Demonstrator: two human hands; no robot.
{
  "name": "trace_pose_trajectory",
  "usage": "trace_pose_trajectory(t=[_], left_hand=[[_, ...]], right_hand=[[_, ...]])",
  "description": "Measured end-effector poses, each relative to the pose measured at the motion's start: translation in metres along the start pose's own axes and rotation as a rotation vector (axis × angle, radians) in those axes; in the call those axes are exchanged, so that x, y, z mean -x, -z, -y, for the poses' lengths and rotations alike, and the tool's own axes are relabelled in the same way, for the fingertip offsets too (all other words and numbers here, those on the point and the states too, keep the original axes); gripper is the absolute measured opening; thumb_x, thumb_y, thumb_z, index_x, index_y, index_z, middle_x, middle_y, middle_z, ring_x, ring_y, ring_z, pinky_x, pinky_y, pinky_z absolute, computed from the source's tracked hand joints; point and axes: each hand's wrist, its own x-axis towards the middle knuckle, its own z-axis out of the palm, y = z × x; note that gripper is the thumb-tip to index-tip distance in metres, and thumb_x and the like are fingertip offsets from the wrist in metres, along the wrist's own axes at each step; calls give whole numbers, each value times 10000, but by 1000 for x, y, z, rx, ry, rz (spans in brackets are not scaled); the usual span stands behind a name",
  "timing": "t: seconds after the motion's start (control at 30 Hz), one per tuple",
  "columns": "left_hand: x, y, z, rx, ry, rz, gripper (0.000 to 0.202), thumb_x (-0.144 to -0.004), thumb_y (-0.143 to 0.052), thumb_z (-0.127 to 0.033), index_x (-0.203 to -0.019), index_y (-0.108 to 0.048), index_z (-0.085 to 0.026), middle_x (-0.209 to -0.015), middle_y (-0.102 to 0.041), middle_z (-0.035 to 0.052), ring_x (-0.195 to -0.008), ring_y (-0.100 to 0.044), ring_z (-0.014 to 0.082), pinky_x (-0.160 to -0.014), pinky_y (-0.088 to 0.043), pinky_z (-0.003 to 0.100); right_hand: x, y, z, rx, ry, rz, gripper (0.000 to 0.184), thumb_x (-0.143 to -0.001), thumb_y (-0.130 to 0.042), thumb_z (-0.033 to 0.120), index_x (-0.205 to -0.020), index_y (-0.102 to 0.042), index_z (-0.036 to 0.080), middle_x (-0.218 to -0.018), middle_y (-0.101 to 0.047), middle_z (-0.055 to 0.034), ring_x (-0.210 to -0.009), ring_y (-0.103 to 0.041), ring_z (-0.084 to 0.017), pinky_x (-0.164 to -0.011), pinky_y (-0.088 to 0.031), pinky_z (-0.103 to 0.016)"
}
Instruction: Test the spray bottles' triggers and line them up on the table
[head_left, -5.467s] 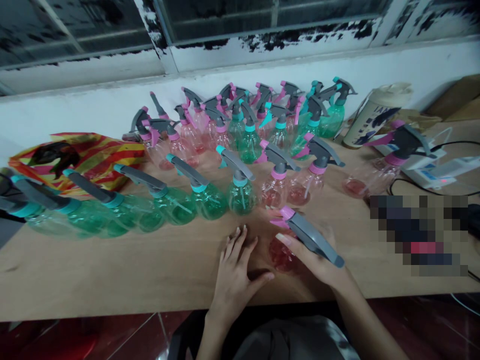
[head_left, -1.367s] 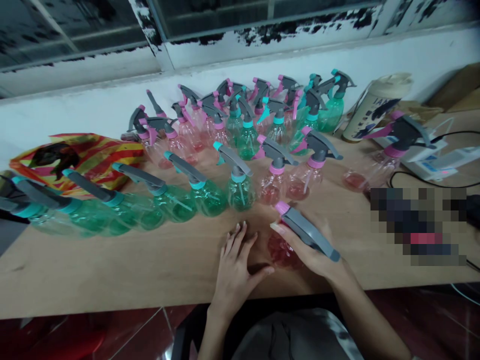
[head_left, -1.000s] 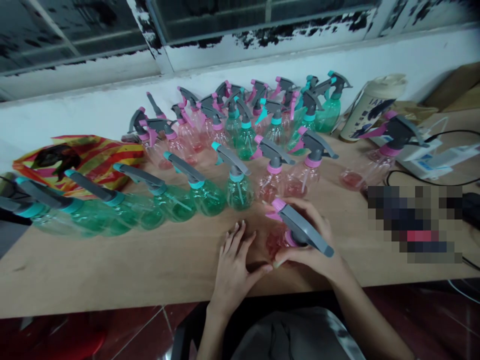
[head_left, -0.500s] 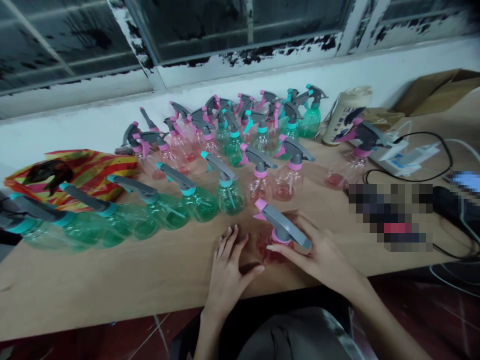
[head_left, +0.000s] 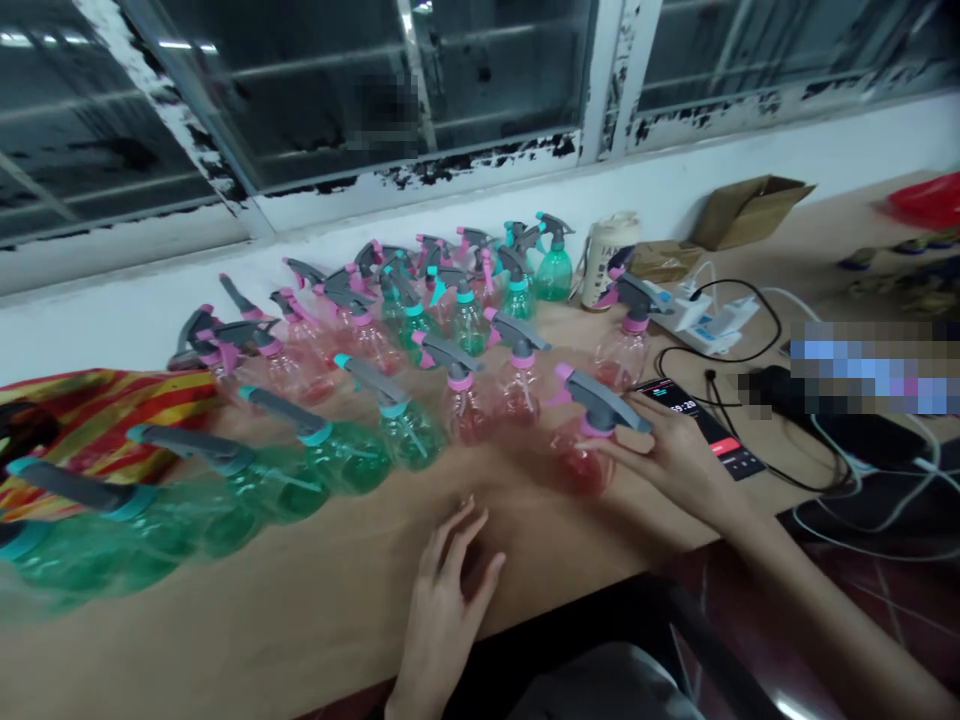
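Observation:
My right hand [head_left: 667, 455] grips a pink spray bottle [head_left: 581, 462] just below its grey trigger head, thumb in front and fingers behind. Near the table's front edge, my left hand [head_left: 450, 590] holds nothing, its fingers apart. Two pink spray bottles [head_left: 466, 408] stand to the left of the held one. Farther left runs a row of green spray bottles [head_left: 352, 455] with grey and turquoise heads. Another pink spray bottle [head_left: 624, 350] stands behind my right hand.
Pink and green spray bottles [head_left: 465, 320] crowd along the wall. A striped bag [head_left: 150, 410] lies at the left. Toward the right are a phone [head_left: 720, 440], a white power strip [head_left: 701, 320] with cables, a cream cup-shaped container [head_left: 607, 262] and a cardboard box [head_left: 750, 212].
The view has swung to the right. My right hand has carried the pink bottle away from the table's front edge, apart from my left hand. The phone shows more fully.

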Motion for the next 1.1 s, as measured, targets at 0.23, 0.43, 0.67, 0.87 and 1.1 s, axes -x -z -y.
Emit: trace_pose_trajectory(t=[0.23, 0.43, 0.67, 0.87, 1.1], left_hand=[[-4, -34, -17, 120, -55, 6, 289, -926, -557, -254, -1207, -557, -323, -1201, -664, 18, -1121, -648, 189, -941, -558, 367], [-12, -37, -26, 134, -30, -24, 253, -921, -557, -239, -1161, -584, -312, -1145, -692, 15, -1054, -678, 181, -904, -577, 351], [-18, -30, -28, 94, 34, -71, 208, -906, -570, -270, -1104, -632, -282, -1088, -726, 28, -990, -707, 206, -869, -596, 354], [-20, -30, -24, 90, 15, -77, 218, -893, -579, -292, -1100, -639, -322, -1065, -746, -2, -958, -724, 201, -840, -606, 320], [-20, -51, -17, 146, 10, -220, 204, -918, -531, -339, -1105, -611, -326, -1051, -740, 15, -942, -720, 204, -841, -600, 332]], right_hand=[[-35, 4, -55, 69, -52, -67, 427, -873, -539, 604, -838, -643, 191, -769, -697, -78, -614, -643, -214, -574, -485, -323], [-65, -10, -70, 42, -33, -91, 391, -883, -543, 552, -817, -665, 186, -838, -722, -107, -784, -683, -265, -709, -494, -357], [-79, -22, -75, 23, -69, -92, 384, -883, -555, 535, -851, -704, 182, -844, -742, -98, -799, -695, -267, -713, -494, -348], [-82, -28, -73, 21, -104, -131, 404, -872, -577, 549, -931, -708, 171, -876, -752, -111, -839, -701, -275, -769, -518, -380], [-53, -9, -71, -5, -131, -148, 465, -832, -626, 567, -1090, -680, 184, -1076, -739, -128, -975, -701, -298, -828, -548, -436]])
